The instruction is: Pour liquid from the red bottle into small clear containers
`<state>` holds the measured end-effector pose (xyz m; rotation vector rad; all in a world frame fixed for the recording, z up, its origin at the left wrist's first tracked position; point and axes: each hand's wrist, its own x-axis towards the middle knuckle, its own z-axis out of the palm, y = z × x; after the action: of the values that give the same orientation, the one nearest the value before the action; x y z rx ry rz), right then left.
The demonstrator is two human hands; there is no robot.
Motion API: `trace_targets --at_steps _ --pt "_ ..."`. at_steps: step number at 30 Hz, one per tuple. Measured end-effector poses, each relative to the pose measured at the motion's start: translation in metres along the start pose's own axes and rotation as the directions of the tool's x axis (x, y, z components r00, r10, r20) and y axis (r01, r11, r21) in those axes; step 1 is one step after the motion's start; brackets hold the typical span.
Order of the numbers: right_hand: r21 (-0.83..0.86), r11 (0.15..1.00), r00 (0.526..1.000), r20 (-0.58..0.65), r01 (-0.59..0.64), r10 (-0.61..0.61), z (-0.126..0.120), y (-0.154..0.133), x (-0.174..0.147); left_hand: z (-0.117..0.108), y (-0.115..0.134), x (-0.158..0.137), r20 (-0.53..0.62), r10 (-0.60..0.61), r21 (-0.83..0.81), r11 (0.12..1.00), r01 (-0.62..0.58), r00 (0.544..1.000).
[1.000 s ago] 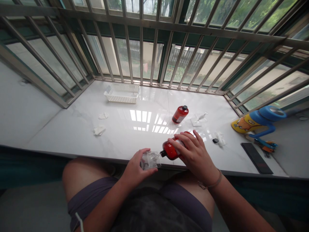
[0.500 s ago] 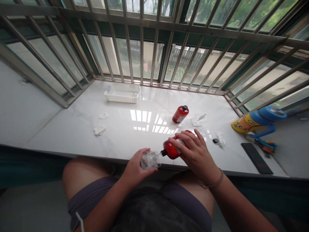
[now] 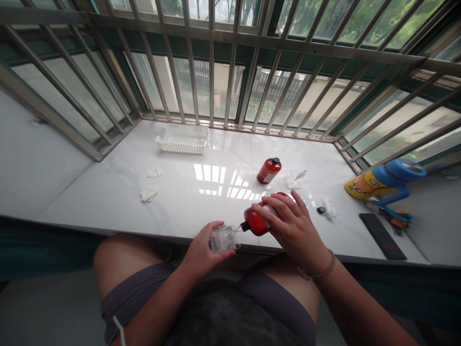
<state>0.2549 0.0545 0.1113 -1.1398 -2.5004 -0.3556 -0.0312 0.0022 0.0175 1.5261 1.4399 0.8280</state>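
Note:
My left hand (image 3: 206, 250) grips a small clear plastic container (image 3: 224, 239) at the counter's front edge, thumb and fingers on opposite sides. In my right hand (image 3: 293, 228) is a red bottle (image 3: 255, 222), tipped on its side with its black neck toward the container. Clear liquid runs from the bottle's mouth into the container. The bottle's rear is partly hidden by my fingers. Beyond it a second red bottle (image 3: 269, 171) with a black cap stands upright. A small black cap (image 3: 321, 210) lies right of my right hand.
On the white counter (image 3: 108, 192) sit a white basket (image 3: 183, 140), crumpled white scraps (image 3: 148, 194), a clear lid-like piece (image 3: 297, 179), a dark phone (image 3: 382, 235) and a blue and yellow flask (image 3: 383, 179). Scissors-like orange and blue items (image 3: 398, 218) lie by the flask. Metal bars (image 3: 234, 81) close off the window behind.
Almost nothing differs. The red bottle in my right hand has shifted very slightly upward, and liquid keeps running into the container in my left hand.

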Motion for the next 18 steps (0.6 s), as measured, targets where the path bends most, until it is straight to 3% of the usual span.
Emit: trace_targets --at_steps 18 --pt "-0.012 1.0 0.999 -0.027 0.017 -0.017 -0.0015 0.0031 0.0015 0.0003 -0.0001 0.0006 0.002 -0.023 -0.03 0.999 0.023 1.0"
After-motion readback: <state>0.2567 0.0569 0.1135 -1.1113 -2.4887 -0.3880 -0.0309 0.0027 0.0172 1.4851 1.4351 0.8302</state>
